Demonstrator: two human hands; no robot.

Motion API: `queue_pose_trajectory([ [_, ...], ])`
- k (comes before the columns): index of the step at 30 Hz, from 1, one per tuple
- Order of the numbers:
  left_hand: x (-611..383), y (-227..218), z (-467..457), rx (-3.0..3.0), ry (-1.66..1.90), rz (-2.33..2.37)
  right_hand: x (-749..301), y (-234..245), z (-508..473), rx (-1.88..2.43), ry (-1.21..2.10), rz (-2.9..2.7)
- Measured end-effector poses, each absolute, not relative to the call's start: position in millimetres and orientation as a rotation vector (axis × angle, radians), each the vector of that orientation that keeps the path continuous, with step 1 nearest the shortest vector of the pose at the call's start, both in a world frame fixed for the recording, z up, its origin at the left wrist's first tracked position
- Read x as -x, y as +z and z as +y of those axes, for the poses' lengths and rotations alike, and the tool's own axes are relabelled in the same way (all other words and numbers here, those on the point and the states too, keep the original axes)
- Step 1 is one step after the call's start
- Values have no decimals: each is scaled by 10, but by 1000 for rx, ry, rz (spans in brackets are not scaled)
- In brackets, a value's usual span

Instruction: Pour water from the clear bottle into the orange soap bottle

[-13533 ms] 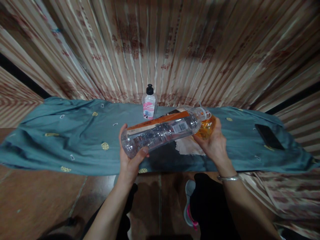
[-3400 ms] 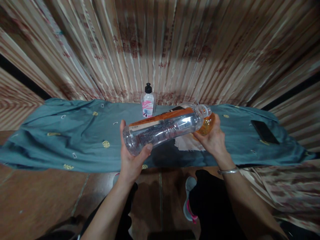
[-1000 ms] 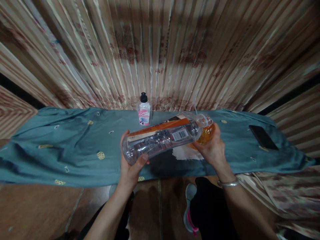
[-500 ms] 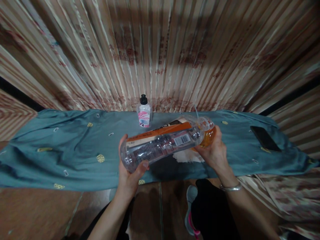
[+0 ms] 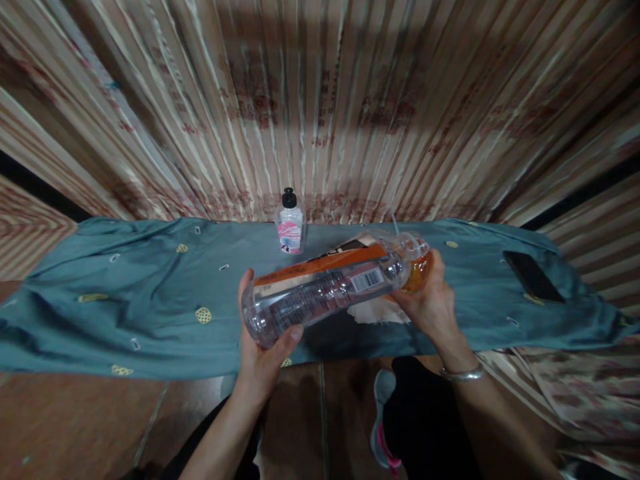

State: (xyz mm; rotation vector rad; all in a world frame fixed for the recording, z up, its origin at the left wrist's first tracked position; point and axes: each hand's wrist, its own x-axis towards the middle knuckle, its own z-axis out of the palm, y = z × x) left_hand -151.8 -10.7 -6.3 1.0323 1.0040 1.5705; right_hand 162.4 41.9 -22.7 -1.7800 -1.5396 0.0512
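My left hand grips the base of a large clear plastic bottle with an orange label, tipped almost level so its open neck points right. The neck rests at the rim of a clear cup holding orange liquid, and my right hand is wrapped around that cup. Both are held just above a blue-green patterned cloth spread over a low surface. The bottle looks nearly drained.
A small clear bottle with a black cap and pink label stands at the back of the cloth. A black phone lies on the cloth at right. A white scrap lies under the cup. A striped curtain hangs behind.
Both hands with bottle and cup have held nearly the same pose; the view has shifted slightly, and the bottle stays tipped into the cup.
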Motion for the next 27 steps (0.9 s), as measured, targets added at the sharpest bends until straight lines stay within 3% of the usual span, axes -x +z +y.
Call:
queue_pose_trajectory([
  [16,1452,46,-193,-1032,1570,1134,-1606,-169,411,1845,100,-1513],
  [27,1566,-166,-104,-1198,1628,1117,-1607,-151,410,1839,116,-1516],
])
